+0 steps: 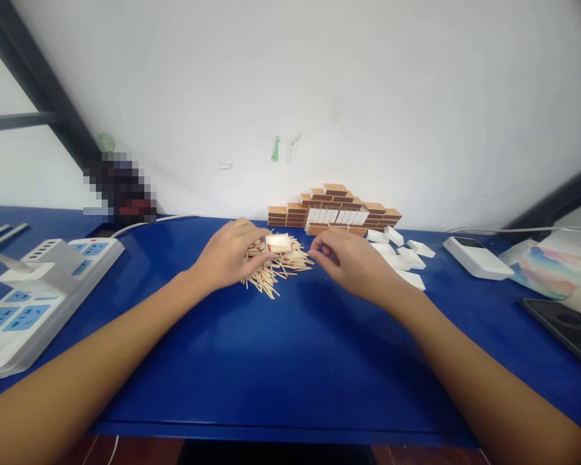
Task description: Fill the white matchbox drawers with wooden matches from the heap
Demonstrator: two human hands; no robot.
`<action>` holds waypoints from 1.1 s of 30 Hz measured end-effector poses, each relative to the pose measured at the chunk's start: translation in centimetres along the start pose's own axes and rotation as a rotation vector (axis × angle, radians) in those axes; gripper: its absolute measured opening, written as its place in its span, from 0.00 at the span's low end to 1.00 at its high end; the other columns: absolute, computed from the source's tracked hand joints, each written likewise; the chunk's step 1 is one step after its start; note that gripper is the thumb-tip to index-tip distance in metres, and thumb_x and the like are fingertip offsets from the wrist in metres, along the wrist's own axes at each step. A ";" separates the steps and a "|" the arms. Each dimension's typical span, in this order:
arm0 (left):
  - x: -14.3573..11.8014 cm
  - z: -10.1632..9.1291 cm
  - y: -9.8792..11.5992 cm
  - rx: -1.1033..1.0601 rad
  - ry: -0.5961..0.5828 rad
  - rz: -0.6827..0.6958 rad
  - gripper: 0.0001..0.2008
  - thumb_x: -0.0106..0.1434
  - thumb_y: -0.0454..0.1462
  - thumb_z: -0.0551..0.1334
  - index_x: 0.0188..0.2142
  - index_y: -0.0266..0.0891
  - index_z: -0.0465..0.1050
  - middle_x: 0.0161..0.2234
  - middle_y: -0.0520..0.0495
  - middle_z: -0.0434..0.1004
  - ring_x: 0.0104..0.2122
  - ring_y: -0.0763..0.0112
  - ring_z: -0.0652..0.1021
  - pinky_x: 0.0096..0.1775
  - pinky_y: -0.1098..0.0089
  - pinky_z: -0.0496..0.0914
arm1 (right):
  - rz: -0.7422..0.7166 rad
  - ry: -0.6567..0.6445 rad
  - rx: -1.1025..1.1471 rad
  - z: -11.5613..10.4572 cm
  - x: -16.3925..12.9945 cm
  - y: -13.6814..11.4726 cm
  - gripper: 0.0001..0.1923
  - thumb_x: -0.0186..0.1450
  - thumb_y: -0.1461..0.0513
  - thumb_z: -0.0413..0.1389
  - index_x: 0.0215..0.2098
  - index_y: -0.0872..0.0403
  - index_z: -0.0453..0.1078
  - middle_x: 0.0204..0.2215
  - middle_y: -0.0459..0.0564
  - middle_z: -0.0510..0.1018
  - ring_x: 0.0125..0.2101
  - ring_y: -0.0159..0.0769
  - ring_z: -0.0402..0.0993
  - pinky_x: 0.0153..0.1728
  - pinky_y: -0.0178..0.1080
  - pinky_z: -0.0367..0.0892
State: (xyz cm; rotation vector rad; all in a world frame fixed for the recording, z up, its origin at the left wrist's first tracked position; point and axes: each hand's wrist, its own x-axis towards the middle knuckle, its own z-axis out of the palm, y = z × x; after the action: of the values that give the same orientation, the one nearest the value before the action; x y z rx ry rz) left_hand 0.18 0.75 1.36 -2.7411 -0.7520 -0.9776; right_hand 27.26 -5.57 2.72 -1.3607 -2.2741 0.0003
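Note:
My left hand [230, 253] grips a white matchbox tray [281, 243] between thumb and fingers. Some matches with red heads show inside the tray. Beneath and around it lies a loose pile of matches [266, 284] on the blue table. To the right of the pile, my right hand [346, 258] is closed in a pinch, its thumb and fingertips close together. Whether a match is between them is too small to tell. Several white matchbox trays [409, 258] lie scattered just beyond my right hand.
Brown matchboxes [336, 189] stand stacked against the wall, with white trays among them. At the left is a power strip [72, 290] with a plugged-in adapter [39, 268]. On the right lie a white device [477, 258], a colourful pouch [552, 265] and a dark phone [564, 329].

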 end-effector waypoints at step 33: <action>-0.5 0.8 1.9 -0.064 -0.077 0.013 0.19 0.71 0.46 0.64 0.53 0.35 0.75 0.39 0.42 0.81 0.41 0.57 0.77 0.45 0.57 0.73 | -0.052 -0.047 0.051 -1.5 0.0 -0.1 0.05 0.74 0.63 0.52 0.38 0.52 0.66 0.38 0.51 0.75 0.36 0.39 0.71 0.37 0.39 0.64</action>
State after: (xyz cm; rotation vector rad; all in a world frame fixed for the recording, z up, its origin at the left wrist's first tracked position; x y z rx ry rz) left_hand 1.20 -0.84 0.54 -2.8497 -0.7260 -0.9133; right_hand 27.80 -5.98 4.02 -1.2876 -2.3311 0.0734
